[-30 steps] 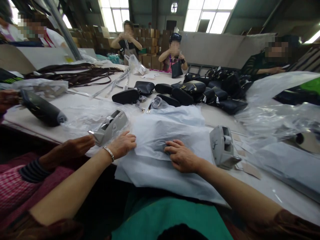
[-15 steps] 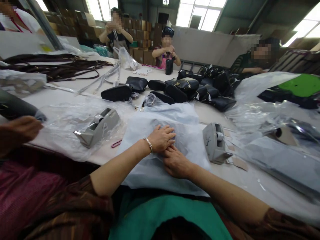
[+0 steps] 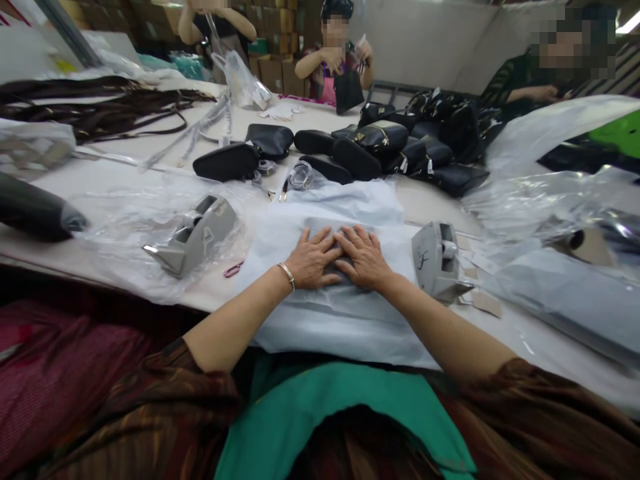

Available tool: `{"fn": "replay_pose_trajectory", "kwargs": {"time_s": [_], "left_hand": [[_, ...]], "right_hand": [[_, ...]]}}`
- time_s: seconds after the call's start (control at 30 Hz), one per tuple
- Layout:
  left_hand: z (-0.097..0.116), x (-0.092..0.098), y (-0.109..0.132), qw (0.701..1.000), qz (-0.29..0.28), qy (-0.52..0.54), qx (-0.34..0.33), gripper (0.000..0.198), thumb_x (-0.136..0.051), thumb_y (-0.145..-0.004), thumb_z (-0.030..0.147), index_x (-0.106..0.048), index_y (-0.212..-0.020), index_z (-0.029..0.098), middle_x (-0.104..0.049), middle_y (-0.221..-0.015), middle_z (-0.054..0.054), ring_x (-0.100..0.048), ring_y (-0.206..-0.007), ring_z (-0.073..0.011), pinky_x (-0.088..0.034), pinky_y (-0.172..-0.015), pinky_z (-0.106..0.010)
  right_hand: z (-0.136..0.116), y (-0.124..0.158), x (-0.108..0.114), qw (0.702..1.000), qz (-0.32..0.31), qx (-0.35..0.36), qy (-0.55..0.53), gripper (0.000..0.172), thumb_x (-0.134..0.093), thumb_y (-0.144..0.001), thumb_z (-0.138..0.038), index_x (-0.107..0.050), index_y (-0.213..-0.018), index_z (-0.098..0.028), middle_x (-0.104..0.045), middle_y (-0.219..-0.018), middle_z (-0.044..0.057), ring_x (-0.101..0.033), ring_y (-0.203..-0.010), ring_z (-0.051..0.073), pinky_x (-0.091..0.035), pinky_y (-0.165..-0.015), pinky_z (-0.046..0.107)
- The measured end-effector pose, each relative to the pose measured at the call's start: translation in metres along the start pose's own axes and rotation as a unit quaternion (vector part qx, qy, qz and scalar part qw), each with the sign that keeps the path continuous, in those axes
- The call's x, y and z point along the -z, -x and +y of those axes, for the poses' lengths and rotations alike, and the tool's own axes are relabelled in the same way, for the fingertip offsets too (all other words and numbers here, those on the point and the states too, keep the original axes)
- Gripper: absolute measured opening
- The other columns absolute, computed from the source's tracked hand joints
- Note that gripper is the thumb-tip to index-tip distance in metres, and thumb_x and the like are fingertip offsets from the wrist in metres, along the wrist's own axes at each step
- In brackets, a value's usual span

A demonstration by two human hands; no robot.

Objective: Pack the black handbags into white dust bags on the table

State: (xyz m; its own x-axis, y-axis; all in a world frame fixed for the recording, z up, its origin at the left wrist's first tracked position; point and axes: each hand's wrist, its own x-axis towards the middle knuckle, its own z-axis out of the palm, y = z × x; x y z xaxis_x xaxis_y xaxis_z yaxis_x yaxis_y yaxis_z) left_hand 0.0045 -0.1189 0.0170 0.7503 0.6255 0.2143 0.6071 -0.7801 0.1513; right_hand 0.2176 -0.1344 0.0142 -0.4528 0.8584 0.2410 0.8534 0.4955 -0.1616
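1. Both palms down! The left hand [image 3: 314, 261] and the right hand [image 3: 365, 257] lie flat on the white sheet [image 3: 340, 328], fingers spread, clamped on nothing.
2. They're side by side at mid-sheet, inner fingers meeting or very nearly so; whether they actually touch, I cannot tell.
3. And there it is: a dark shape [image 3: 320, 224] showing through the sheet, right beneath those fingers, too veiled to name.
4. The sheet itself lies on the table [image 3: 311, 119] at its near edge, between a left tape dispenser [image 3: 209, 239] and a right tape dispenser [image 3: 425, 261], neither one touched.
5. The step in hand, I'd judge, is pressing and smoothing the sheet over that shape.
6. What does the next move call for? Even pressure outward, I'd say, and a light lift of the palms, so that the thin sheet neither drags nor creases.
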Motion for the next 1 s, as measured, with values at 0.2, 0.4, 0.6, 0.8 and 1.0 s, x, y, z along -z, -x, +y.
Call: {"fn": "replay_pose_trajectory", "kwargs": {"time_s": [0.2, 0.4, 0.6, 0.8, 1.0], "left_hand": [[-0.012, -0.017, 0.048, 0.999, 0.028, 0.035, 0.027, 0.104, -0.077, -0.071, 0.07, -0.042, -0.155, 0.019, -0.018, -0.168, -0.022, -0.009, -0.154, -0.047, -0.025, -0.119, -0.063], [-0.019, 0.013, 0.067, 0.999, -0.032, 0.024, 0.021, 0.093, -0.076, -0.077, 0.062, -0.042, -0.155, 0.024, -0.025, -0.166, -0.02, -0.025, -0.152, -0.0422, -0.029, -0.117, -0.062], [0.005, 0.072, 0.006, 0.999, -0.027, 0.013, 0.045, 0.048, -0.038, -0.103, 0.052, -0.069, -0.123, 0.022, -0.068, -0.131, -0.012, -0.045, -0.141, -0.0333, -0.031, -0.114, -0.058], [0.011, 0.029, -0.06, 0.995, 0.001, 0.001, 0.095, 0.051, -0.038, -0.103, 0.053, -0.057, -0.142, 0.026, -0.048, -0.157, -0.01, -0.033, -0.149, -0.0354, -0.023, -0.117, -0.065], [-0.006, -0.006, -0.051, 0.991, 0.052, -0.002, 0.125, 0.059, -0.036, -0.102, 0.057, -0.05, -0.149, 0.025, -0.043, -0.16, -0.01, -0.03, -0.151, -0.0348, -0.018, -0.12, -0.065]], "right_hand": [[0.009, 0.006, -0.008, 0.999, -0.034, 0.026, 0.034, 0.074, -0.05, -0.095, -0.062, -0.039, -0.158, -0.025, -0.025, -0.168, 0.014, -0.017, -0.152, 0.044, -0.015, -0.117, 0.065], [0.011, 0.004, -0.004, 0.998, -0.033, 0.026, 0.035, 0.073, -0.051, -0.095, -0.063, -0.039, -0.157, -0.027, -0.026, -0.168, 0.013, -0.019, -0.152, 0.043, -0.017, -0.116, 0.065], [0.01, 0.003, -0.005, 0.999, -0.026, 0.026, 0.027, 0.071, -0.054, -0.094, -0.062, -0.043, -0.155, -0.028, -0.029, -0.166, 0.014, -0.02, -0.151, 0.044, -0.02, -0.114, 0.068], [0.012, 0.004, -0.009, 0.999, -0.014, 0.043, 0.019, 0.067, -0.06, -0.09, -0.059, -0.054, -0.148, -0.024, -0.041, -0.159, 0.017, -0.022, -0.15, 0.044, -0.023, -0.113, 0.069], [0.015, 0.016, -0.019, 0.997, 0.035, 0.062, 0.025, 0.059, -0.057, -0.094, -0.05, -0.054, -0.147, -0.024, -0.04, -0.161, 0.014, -0.026, -0.151, 0.039, -0.023, -0.117, 0.061]]}}
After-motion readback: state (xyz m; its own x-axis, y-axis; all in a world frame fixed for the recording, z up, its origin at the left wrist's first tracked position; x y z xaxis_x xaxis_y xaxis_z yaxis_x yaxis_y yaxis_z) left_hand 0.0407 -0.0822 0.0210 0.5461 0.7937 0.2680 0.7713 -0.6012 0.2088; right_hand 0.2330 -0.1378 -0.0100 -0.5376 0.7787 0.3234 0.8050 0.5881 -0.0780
